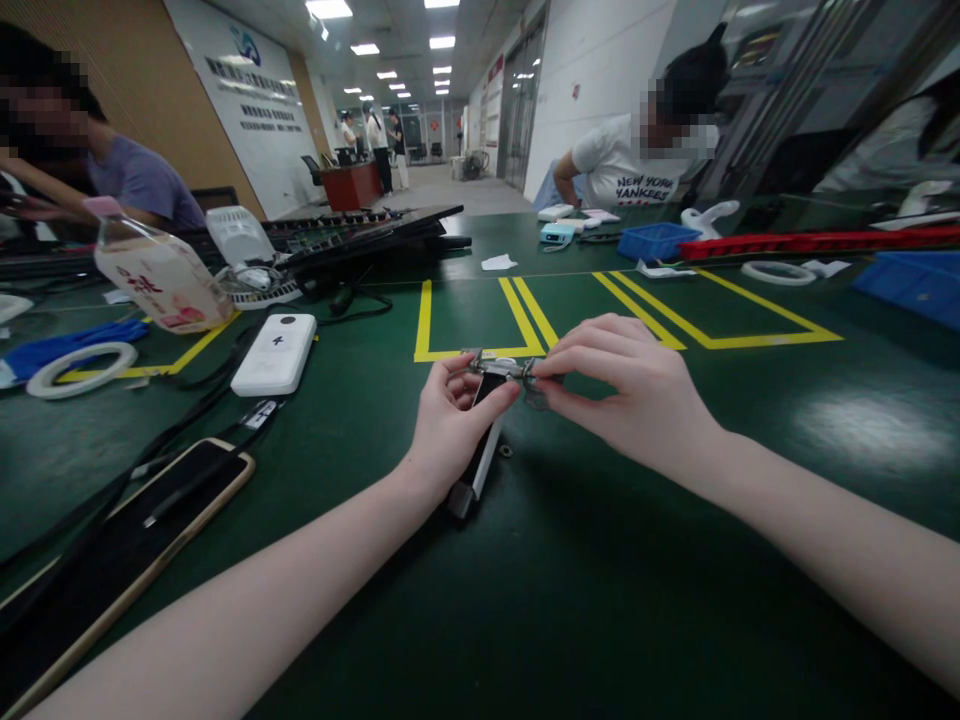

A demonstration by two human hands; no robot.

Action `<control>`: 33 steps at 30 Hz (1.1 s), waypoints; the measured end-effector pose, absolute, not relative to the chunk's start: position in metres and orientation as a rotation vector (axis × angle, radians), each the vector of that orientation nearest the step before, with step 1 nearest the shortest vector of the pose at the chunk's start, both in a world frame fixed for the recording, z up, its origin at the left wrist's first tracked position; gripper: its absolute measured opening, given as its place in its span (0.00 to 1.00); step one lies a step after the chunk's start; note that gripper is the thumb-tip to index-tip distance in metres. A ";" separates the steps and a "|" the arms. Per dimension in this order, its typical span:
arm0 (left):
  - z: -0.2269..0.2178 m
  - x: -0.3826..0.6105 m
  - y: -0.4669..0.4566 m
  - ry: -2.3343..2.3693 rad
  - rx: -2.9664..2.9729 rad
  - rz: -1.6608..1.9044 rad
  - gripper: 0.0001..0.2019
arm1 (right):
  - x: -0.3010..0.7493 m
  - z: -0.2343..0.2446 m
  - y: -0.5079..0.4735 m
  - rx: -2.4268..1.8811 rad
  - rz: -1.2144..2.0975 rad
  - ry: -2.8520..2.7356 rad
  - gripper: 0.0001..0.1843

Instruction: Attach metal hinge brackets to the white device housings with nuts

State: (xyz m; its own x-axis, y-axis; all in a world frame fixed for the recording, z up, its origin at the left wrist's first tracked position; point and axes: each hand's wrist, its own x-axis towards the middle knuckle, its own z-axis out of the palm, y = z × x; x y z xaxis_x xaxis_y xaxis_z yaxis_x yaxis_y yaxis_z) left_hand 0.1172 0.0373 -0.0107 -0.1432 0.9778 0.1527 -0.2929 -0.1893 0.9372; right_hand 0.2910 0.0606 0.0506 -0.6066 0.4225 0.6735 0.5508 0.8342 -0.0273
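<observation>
My left hand (452, 420) is closed around the upper end of a narrow black-and-silver bar (487, 448), which slants down toward me with its dark end near the table. Across the bar's top runs a silvery metal fitting (496, 366), partly hidden by my fingers. From the right, my right hand (626, 385) pinches a small grey metal piece (534, 385) at the end of that fitting. Its exact kind is too small to make out. A small ring-like metal part (506, 452) lies on the table just right of the bar.
Left on the green table (600, 620) are a white power bank (276, 355), a phone (135, 560), cables, a tape roll (82, 370) and a bottle (161, 270). Yellow tape outlines (472, 354) lie ahead. Blue trays (656, 242) stand at right; people sit across the table.
</observation>
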 end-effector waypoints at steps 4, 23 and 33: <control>-0.013 0.117 0.038 0.978 1.045 1.552 0.25 | 0.290 0.049 0.059 -0.728 -0.228 -2.314 0.04; -0.013 0.116 0.038 1.022 1.042 1.521 0.24 | 0.292 0.041 0.065 -0.686 -0.190 -2.287 0.03; -0.013 0.117 0.040 1.047 1.015 1.512 0.24 | 0.293 0.037 0.068 -0.716 -0.190 -2.275 0.04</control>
